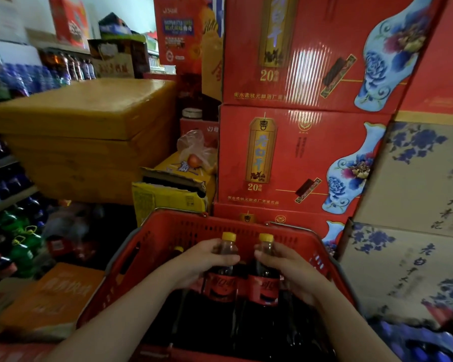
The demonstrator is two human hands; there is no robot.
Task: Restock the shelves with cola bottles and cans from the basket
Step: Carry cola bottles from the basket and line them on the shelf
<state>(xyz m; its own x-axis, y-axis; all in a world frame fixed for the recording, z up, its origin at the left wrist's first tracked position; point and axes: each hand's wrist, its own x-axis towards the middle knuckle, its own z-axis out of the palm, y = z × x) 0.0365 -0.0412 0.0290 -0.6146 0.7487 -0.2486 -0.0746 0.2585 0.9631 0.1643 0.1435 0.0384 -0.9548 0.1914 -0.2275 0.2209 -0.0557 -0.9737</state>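
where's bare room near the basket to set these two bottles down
Bare: the flat top of the big yellow carton, between the left shelves and the red cartons; also the orange box left of the basket. Crowded: the basket, full of bottles; the shelves look packed.

Basket (pixel 246 227): red plastic, slotted walls, grey rim, metal handle down along far rim.
Basket contents: cola bottles (pixel 221 286), upright, yellow caps, red labels, packed close together.
Shelves (pixel 9 201): far left, stepped tiers, blurred.
Shelf contents: dark blue bottles (pixel 0 186) on upper tiers; green bottles (pixel 21 246) lower down.
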